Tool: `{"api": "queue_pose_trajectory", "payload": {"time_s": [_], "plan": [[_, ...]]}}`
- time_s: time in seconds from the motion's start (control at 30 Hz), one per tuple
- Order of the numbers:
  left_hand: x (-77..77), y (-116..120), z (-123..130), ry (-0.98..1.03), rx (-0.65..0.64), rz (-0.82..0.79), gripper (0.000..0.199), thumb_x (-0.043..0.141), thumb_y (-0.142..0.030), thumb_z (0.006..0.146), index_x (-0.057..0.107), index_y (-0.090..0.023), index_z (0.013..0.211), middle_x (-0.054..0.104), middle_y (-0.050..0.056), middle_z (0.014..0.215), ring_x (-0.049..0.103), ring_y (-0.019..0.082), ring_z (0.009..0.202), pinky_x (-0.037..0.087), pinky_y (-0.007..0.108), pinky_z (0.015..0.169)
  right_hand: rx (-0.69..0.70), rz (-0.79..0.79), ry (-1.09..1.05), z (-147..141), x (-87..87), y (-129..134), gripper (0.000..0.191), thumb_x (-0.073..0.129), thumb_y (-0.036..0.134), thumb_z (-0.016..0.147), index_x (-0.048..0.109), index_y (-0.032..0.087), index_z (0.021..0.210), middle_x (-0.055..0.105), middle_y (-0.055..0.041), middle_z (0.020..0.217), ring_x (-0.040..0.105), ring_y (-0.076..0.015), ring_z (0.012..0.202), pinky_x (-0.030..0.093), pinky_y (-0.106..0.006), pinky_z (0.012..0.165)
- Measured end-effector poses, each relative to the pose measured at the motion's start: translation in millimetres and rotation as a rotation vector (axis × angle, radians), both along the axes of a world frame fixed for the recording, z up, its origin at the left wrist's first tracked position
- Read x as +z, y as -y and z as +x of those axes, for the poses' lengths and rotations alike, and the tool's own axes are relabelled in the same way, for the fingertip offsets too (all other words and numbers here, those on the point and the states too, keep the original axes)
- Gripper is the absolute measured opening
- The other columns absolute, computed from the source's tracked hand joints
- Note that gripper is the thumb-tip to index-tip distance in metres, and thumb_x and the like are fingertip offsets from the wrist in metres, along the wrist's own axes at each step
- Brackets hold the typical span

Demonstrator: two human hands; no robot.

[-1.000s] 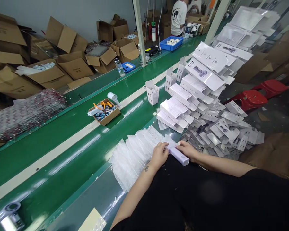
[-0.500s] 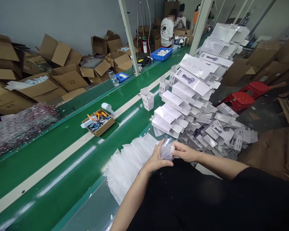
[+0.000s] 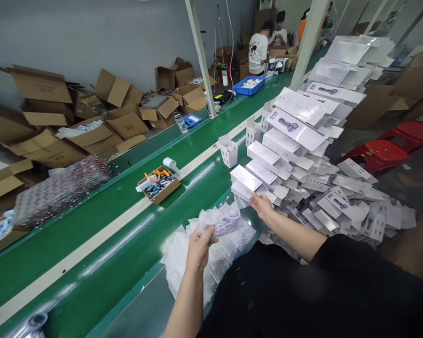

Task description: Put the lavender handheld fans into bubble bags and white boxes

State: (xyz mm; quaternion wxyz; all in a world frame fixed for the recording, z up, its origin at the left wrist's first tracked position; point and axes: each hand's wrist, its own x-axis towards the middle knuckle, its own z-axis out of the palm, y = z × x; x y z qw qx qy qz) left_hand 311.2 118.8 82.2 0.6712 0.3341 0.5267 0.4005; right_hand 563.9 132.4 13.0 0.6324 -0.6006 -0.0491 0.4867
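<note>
My left hand (image 3: 199,246) is closed around a bubble-wrap bag with a pale purple handheld fan (image 3: 229,219) inside, its round head pointing right. A heap of white bubble-wrap bags (image 3: 211,263) lies under it on the bench. My right hand (image 3: 261,205) reaches to the near end of the stack, with thumb and fingers pinching the edge of a flat white carton (image 3: 245,188). More printed cartons (image 3: 296,124) overlap in tall rows beyond it.
A green conveyor (image 3: 123,234) runs diagonally past the bench. On it stand a small parts box (image 3: 167,190) with orange-handled pliers and an upright open carton (image 3: 228,152). A blue tray (image 3: 248,85), red stools (image 3: 379,157) and two people (image 3: 257,51) are farther off.
My hands have moved apart. My left hand has carried the bagged fan left over the bags, while my right hand has let go of it and moved to the carton stack. The view has shifted left.
</note>
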Motion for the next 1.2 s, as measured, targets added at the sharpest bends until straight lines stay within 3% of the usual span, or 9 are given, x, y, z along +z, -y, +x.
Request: {"api": "queue_pose_trajectory", "payload": {"time_s": [0.1,0.2,0.33,0.5,0.67,0.8,0.93,1.07,1.2], "plan": [[3.5,-11.7,-24.4,0.073,0.178,-0.002,0.035,0.08,-0.026,0.053,0.064,-0.013,0.082,0.065,0.001,0.078,0.061,0.012,0.063,0.052,0.02,0.048,0.012,0.08,0.129,-15.4,1.7,-7.6,0.034,0.072,0.039,0.067,0.048,0.023,0.085,0.056,0.0032,0.077,0.058,-0.0121,0.08,0.055,-0.024,0.071],[5.4,-24.3,-42.9,0.117,0.368,0.031,0.033,0.08,-0.021,0.051,0.064,-0.013,0.079,0.064,-0.001,0.073,0.059,0.01,0.057,0.048,0.018,0.042,0.258,0.212,0.562,-19.3,12.1,-35.4,0.032,0.07,0.044,0.067,0.055,0.022,0.085,0.058,-0.0006,0.084,0.056,-0.0174,0.087,0.051,-0.03,0.079],[10.2,-47.1,-47.6,0.16,0.486,0.068,0.033,0.08,-0.02,0.05,0.064,-0.013,0.078,0.064,-0.002,0.072,0.059,0.01,0.056,0.047,0.016,0.04,0.718,0.462,1.13,-15.2,25.1,-114.5,0.021,0.067,0.036,0.071,0.059,0.02,0.082,0.056,-0.0046,0.084,0.053,-0.0207,0.087,0.044,-0.034,0.085],[12.0,-102.0,-11.6,0.167,0.507,0.133,0.035,0.08,-0.025,0.052,0.064,-0.013,0.082,0.065,0.0,0.076,0.06,0.011,0.061,0.047,0.017,0.045,1.12,0.682,1.293,-13.3,16.9,-207.5,0.024,0.066,0.022,0.065,0.061,0.017,0.088,0.05,-0.0064,0.094,0.051,-0.0201,0.089,0.043,-0.034,0.086],[-5.7,-161.3,29.1,-0.078,0.434,0.296,0.037,0.073,-0.034,0.062,0.061,-0.015,0.091,0.065,0.003,0.086,0.062,0.014,0.07,0.05,0.023,0.056,1.194,0.731,1.168,-9.9,-4.2,-239.6,0.027,0.068,0.026,0.065,0.06,0.017,0.09,0.044,-0.0069,0.098,0.047,-0.0224,0.099,0.045,-0.038,0.09],[-14.4,-176.2,44.1,-0.838,0.319,0.499,0.026,0.059,-0.038,0.077,0.058,-0.018,0.094,0.063,0.007,0.087,0.063,0.019,0.074,0.048,0.026,0.059,1.171,0.674,1.022,-12.9,-11.2,-243.1,0.029,0.068,0.03,0.069,0.057,0.018,0.093,0.038,-0.0095,0.114,0.049,-0.0211,0.103,0.051,-0.034,0.084],[3.7,-201.0,73.0,-1.394,0.06,0.557,0.025,0.048,-0.036,0.086,0.054,-0.015,0.099,0.06,0.014,0.091,0.064,0.023,0.075,0.046,0.029,0.059,1.174,0.765,1.047,-21.7,-7.1,-244.2,0.028,0.066,0.025,0.07,0.056,0.018,0.095,0.04,-0.011,0.121,0.05,-0.0209,0.103,0.05,-0.035,0.086],[19.9,-238.2,102.9,-1.445,-0.203,0.399,0.03,0.045,-0.031,0.088,0.049,-0.008,0.107,0.059,0.021,0.095,0.064,0.027,0.077,0.045,0.033,0.064,1.155,0.789,1.031,-19.7,-3.4,-244.9,0.038,0.063,0.018,0.068,0.053,0.018,0.104,0.042,-0.0113,0.121,0.049,-0.0215,0.107,0.05,-0.032,0.082],[3.6,-240.6,107.5,-1.383,-0.335,0.505,0.034,0.05,-0.032,0.086,0.049,-0.013,0.114,0.056,0.021,0.11,0.06,0.028,0.088,0.043,0.038,0.074,1.108,0.709,0.987,-3.1,-5.3,-247.6,0.046,0.064,0.021,0.067,0.048,0.018,0.11,0.046,-0.0104,0.116,0.05,-0.0208,0.103,0.051,-0.03,0.075]]}}
